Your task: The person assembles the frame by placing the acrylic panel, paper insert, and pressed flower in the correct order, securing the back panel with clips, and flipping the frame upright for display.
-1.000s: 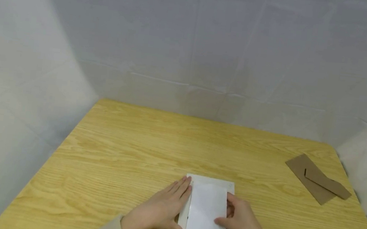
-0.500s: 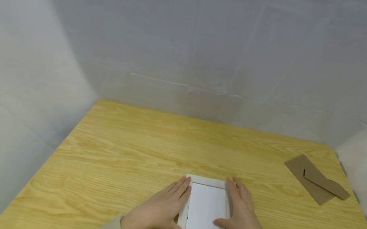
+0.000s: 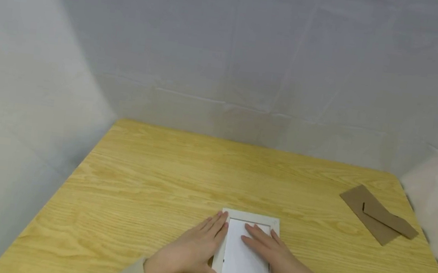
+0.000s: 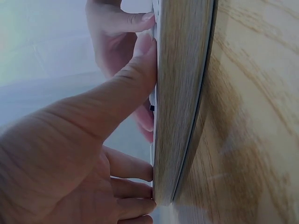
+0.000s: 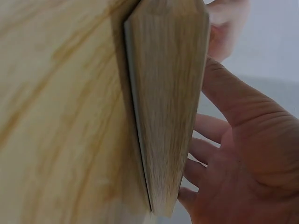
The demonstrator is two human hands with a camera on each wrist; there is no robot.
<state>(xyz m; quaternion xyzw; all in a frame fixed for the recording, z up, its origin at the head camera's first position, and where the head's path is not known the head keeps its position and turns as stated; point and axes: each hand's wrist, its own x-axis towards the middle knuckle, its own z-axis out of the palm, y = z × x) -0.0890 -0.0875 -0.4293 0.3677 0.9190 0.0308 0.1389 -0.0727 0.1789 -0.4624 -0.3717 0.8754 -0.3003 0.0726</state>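
A white picture frame (image 3: 250, 215) lies back side up near the front of the table, with a white sheet (image 3: 243, 258) set inside its recess. Small black tabs show at the recess edges. My left hand (image 3: 194, 250) rests along the frame's left border, fingers straight, thumb at the lower left corner. Across the sheet's right part spreads my right hand (image 3: 279, 265), its fingertips on the paper and its thumb near the bottom right. Both wrist views show the frame's wood-grain side (image 4: 182, 102) standing thick above the table, with fingers touching its upper edge.
A brown backing board (image 3: 368, 212) with a fold-out stand leg (image 3: 393, 221) lies at the table's right. The wooden table (image 3: 150, 169) meets white cloth walls (image 3: 227, 65) at the back and sides.
My right hand has gone from the sheet's right edge to the frame's upper right border, then onto the sheet with fingers spread. The sheet now sits flat inside the recess. My left hand stays put.
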